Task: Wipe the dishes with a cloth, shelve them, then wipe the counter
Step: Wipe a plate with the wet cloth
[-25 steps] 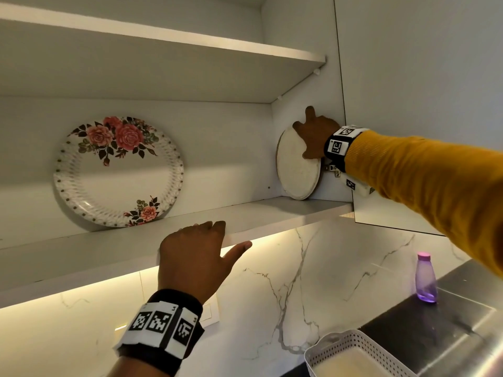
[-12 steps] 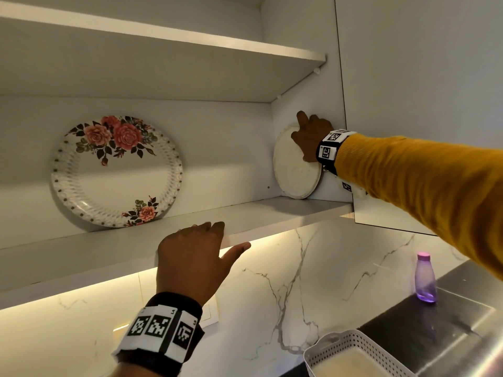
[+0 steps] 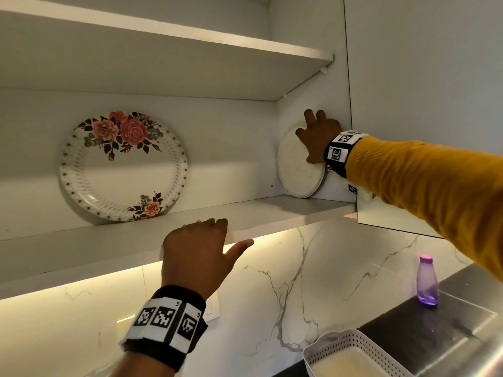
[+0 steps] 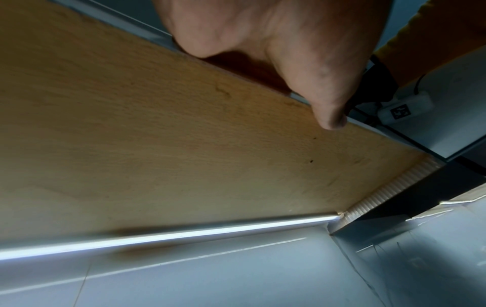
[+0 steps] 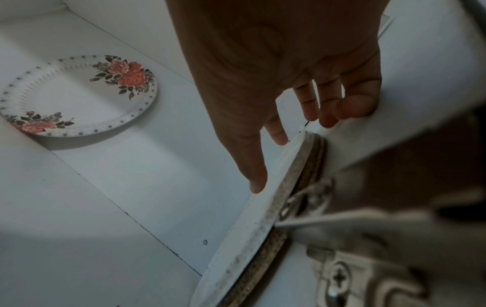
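Up in the cupboard, two plates stand on edge on the lower shelf [image 3: 272, 210], a smooth white board. The right hand [image 3: 315, 137] is flat against the speckled plate [image 3: 295, 170], fingers straight and spread, thumb down across its face, pressing it back against the right side wall. That plate is round, off-white and matte with fine dark flecks; the right wrist view shows a rough, grainy rim [image 5: 286, 187] with a cork-like band behind it, right beside a metal door hinge [image 5: 339, 276].

Well apart to the left, the floral plate [image 3: 123, 165] leans on the back wall: glossy white, ribbed border, a ring of small dark dots, and two clusters of pink roses, one at the top and one at the bottom.

The left hand [image 3: 198, 254] rests on the shelf's front edge, fingers over the top, thumb out to the side, holding nothing. From the left wrist the shelf's underside [image 4: 184, 145] is pale wood grain with a bright light strip [image 4: 184, 234] along the back.

Below, a veined marble wall, a dark bench [image 3: 424, 338], one translucent purple bottle [image 3: 427, 281] with a pink cap, and one white perforated basket [image 3: 351, 346].
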A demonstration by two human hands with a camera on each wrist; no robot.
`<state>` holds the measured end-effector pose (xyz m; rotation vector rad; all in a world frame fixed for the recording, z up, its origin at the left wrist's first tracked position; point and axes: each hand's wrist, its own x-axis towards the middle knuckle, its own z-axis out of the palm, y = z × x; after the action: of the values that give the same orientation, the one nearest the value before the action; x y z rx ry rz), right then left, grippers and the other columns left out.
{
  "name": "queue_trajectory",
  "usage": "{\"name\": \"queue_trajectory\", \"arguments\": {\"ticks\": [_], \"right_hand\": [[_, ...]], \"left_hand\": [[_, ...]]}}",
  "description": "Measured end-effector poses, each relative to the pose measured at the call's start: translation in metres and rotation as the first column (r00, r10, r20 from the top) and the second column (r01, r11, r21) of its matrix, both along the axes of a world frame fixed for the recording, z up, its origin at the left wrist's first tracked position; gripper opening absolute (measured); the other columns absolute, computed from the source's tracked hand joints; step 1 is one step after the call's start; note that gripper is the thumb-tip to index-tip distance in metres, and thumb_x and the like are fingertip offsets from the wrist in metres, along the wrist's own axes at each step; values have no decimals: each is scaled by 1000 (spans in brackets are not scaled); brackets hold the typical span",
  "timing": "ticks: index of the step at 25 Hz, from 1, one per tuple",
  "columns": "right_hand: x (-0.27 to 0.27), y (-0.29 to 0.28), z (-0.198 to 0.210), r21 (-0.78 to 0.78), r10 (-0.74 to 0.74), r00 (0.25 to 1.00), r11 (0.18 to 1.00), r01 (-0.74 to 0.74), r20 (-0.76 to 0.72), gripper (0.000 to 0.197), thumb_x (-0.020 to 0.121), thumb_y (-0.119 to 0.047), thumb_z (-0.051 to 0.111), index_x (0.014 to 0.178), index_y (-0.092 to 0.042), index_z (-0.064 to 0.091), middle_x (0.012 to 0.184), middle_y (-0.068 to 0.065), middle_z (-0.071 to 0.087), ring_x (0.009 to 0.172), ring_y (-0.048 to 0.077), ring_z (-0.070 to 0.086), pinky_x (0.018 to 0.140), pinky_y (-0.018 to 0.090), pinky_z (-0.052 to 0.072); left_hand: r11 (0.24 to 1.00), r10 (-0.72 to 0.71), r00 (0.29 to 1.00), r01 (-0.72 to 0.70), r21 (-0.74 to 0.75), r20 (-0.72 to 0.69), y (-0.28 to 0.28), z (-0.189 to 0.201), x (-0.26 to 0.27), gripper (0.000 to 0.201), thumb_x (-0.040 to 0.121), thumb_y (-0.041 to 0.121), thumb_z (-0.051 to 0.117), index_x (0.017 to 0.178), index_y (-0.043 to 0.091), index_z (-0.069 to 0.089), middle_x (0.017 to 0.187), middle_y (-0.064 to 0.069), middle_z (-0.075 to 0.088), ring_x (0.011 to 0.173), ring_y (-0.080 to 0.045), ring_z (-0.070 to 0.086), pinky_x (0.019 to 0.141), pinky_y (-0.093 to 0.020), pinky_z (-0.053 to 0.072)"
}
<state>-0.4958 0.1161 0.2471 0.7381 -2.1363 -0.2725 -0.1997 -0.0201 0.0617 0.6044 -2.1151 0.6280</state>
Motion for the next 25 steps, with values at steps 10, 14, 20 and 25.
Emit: {"name": "queue_trajectory", "arguments": {"ticks": [10, 14, 20, 25], "right_hand": [[93, 17, -29, -60, 304, 947, 948, -311, -103, 71, 88, -54, 71, 145, -19, 47, 141, 17, 41, 122, 38, 49, 69, 39, 50], [141, 31, -62, -176, 526, 850, 835, -521, -18, 67, 93, -62, 61, 149, -28, 46, 136, 7, 53, 118, 28, 55, 81, 40, 56], [220, 82, -137, -571, 874, 485, 417, -707, 38, 45, 94, -66, 60, 131, -40, 61, 105, -19, 67, 85, 3, 63, 70, 24, 53], [224, 105, -221, -735, 950, 266, 298, -609, 165, 27, 95, -59, 62, 104, -37, 74, 83, -20, 71, 73, 5, 69, 58, 10, 45]], "left_hand": [[1000, -10, 1000, 10, -4, -25, 5, 2, 3, 78, 87, 88, 25, 101, 30, 76, 74, 8, 71, 60, -15, 66, 53, -25, 44], [999, -39, 999, 40, 26, -31, 9, 3, 7, 77, 85, 89, 31, 105, 31, 78, 78, 7, 76, 64, -17, 70, 55, -25, 45], [904, -353, 878, 409, 126, -324, 47, -4, 28, 54, 94, 72, 44, 116, 34, 75, 106, 12, 78, 91, -12, 74, 73, -26, 44], [742, -557, 720, 655, 141, -414, 79, -80, 33, 29, 97, 48, 57, 105, 27, 76, 104, 19, 73, 90, 0, 67, 77, -16, 50]]}}
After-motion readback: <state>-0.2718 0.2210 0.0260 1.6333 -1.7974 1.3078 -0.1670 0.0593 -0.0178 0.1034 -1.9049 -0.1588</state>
